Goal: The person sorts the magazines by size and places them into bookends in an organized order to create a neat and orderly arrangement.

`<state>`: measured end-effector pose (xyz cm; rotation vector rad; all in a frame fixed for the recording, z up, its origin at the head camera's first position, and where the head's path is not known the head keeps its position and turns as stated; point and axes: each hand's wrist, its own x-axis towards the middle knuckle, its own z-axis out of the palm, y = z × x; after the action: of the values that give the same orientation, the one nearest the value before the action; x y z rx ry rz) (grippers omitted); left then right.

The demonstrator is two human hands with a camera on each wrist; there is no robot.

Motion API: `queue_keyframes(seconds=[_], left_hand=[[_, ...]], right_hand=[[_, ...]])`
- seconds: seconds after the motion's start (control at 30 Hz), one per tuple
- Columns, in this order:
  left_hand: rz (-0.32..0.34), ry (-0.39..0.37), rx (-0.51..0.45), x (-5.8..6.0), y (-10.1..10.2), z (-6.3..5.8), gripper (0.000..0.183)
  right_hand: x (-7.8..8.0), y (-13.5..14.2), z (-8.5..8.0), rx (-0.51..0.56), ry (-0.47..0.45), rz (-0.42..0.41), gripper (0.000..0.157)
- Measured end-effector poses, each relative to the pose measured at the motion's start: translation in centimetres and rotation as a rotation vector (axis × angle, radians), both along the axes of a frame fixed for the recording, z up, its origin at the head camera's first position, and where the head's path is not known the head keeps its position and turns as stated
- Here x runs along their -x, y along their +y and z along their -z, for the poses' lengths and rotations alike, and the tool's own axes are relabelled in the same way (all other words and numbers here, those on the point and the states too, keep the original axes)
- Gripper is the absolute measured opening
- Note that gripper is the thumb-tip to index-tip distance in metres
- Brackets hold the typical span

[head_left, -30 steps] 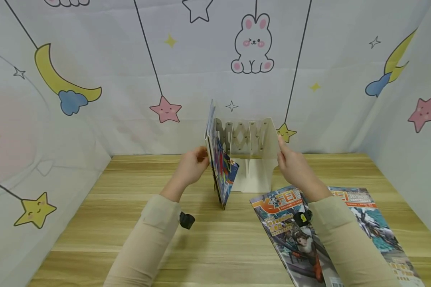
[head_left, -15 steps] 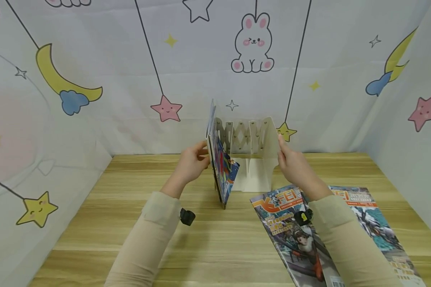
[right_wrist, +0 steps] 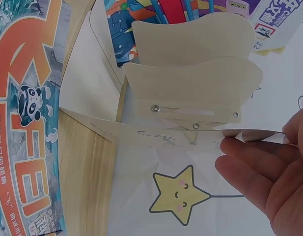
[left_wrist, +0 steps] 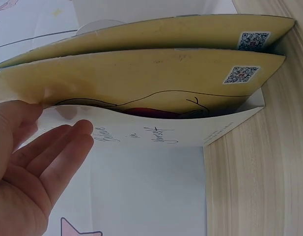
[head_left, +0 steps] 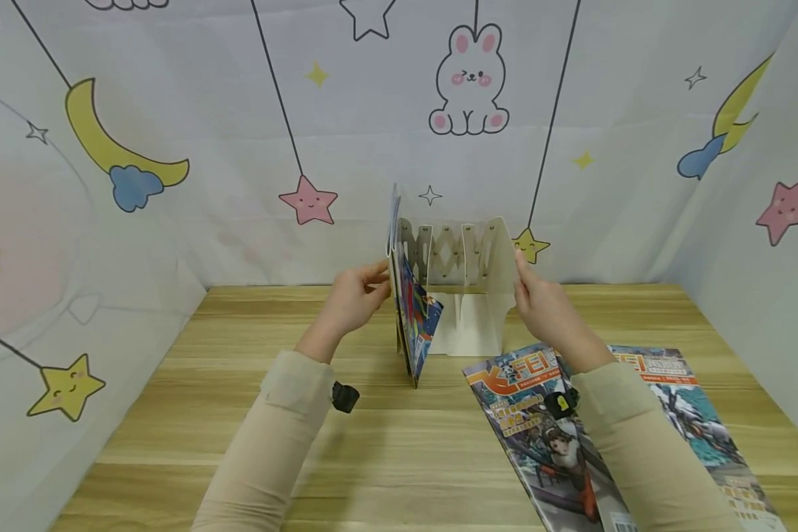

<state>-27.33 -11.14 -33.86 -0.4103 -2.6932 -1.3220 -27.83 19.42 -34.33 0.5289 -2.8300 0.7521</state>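
Observation:
An expandable beige metal bookend (head_left: 465, 325) stands at the back middle of the table, with riveted crossed bars and upright plates. Several magazines (head_left: 412, 318) stand on edge in its left section; the left wrist view shows their yellowish covers (left_wrist: 141, 73) with QR codes. My left hand (head_left: 354, 299) is at the bookend's left end plate (left_wrist: 166, 123), which bears handwriting-style print, and pinches its edge. On the opposite side my right hand (head_left: 548, 314) pinches the edge of the right end plate (head_left: 503, 266), fingers against its outer face.
Two magazines (head_left: 545, 436) (head_left: 698, 421) lie flat at the front right, partly under my right forearm. Behind the wooden table (head_left: 386, 458) hangs a white cloth (head_left: 372, 111) printed with stars, moons and a rabbit.
My left hand has shifted slightly, and the tops of the standing magazines have tipped a little to the right. My right hand stays where it was on the right end plate.

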Motion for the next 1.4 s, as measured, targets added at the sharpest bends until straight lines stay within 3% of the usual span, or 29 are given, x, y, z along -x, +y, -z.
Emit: queue_keyframes(seconds=[0.57, 0.93, 1.4], left_hand=[[-0.127, -0.145, -0.255, 0.5, 0.7, -0.4, 0.033], [-0.172, -0.222, -0.402, 0.7, 1.2, -0.9, 0.038], [-0.126, -0.265, -0.369, 0.7, 1.3, -1.3, 0.041]], right_hand=[[0.1, -0.1, 0.1, 0.008, 0.026, -0.007, 0.054], [0.1, -0.1, 0.0, 0.009, 0.005, -0.007, 0.054], [0.3, 0.6, -0.2, -0.017, -0.018, -0.031, 0.055]])
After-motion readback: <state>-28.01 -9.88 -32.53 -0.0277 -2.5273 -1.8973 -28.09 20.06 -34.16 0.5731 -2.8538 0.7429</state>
